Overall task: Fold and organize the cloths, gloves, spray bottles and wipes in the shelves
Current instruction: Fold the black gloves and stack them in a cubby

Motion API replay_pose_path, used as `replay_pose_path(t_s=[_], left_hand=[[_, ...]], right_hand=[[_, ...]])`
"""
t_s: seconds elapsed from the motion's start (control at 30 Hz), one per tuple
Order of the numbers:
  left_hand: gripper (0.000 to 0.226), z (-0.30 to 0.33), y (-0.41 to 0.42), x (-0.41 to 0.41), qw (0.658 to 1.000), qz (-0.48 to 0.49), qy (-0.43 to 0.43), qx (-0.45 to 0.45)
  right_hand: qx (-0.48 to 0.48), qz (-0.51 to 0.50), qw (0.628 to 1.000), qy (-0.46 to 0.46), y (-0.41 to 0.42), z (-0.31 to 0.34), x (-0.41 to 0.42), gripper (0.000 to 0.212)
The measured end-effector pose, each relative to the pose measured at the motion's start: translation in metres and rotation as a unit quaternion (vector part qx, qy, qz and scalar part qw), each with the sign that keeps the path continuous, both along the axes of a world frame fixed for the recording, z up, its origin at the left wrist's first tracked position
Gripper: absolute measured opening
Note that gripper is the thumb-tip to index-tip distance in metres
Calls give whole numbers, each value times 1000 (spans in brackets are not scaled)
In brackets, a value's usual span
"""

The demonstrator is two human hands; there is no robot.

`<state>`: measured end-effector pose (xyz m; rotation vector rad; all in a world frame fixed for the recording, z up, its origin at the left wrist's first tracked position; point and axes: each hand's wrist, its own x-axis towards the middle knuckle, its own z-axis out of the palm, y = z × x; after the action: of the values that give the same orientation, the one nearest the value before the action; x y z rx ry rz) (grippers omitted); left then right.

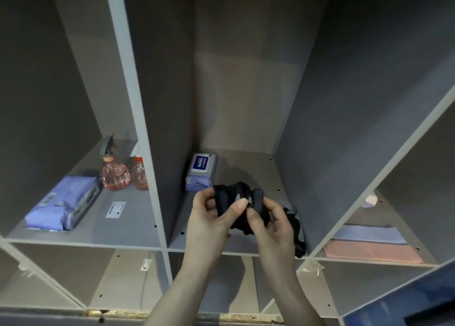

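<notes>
Both hands, left hand (209, 217) and right hand (270, 223), pinch black glove (234, 200) over middle shelf (246, 168), wipes pack (200, 171) beyond.

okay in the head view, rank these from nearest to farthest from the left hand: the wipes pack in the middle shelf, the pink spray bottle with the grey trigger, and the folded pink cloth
From the left hand:
1. Wipes pack, middle compartment, just behind the hand.
2. Pink spray bottle, left compartment, toward the back.
3. Folded pink cloth, right compartment, beyond the right hand.

White label sticker (115, 209) on left shelf board (128, 229).
</notes>
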<state>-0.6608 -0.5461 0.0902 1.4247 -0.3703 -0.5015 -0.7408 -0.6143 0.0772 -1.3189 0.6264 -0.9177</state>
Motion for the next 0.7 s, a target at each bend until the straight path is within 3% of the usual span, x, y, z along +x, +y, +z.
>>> replay_pose_path(t_s=[0.17,0.3,0.43,0.5,0.57,0.63,0.7], left_hand=[[36,2,9,6,998,-58,21,17],[30,4,7,6,998,-50,28,-19],[24,9,6,4,994,-10,56,-95],[20,12,7,5,979,-29,143,-139],[22,15,5,9,941,-57,275,-189],[36,15,2,12,896,-76,374,-228],[55,15,1,13,875,-84,409,-246]], right_hand=[[50,-23,998,-44,-1,-1,0,28],[-33,5,999,8,5,3,-1,29],[-117,-59,991,40,2,11,-2,23],[-59,-36,998,0,-2,15,-3,19],[71,23,995,-59,-6,18,-4,19],[209,108,965,-113,-7,20,-5,19],[301,169,930,-129,-5,20,-7,24]])
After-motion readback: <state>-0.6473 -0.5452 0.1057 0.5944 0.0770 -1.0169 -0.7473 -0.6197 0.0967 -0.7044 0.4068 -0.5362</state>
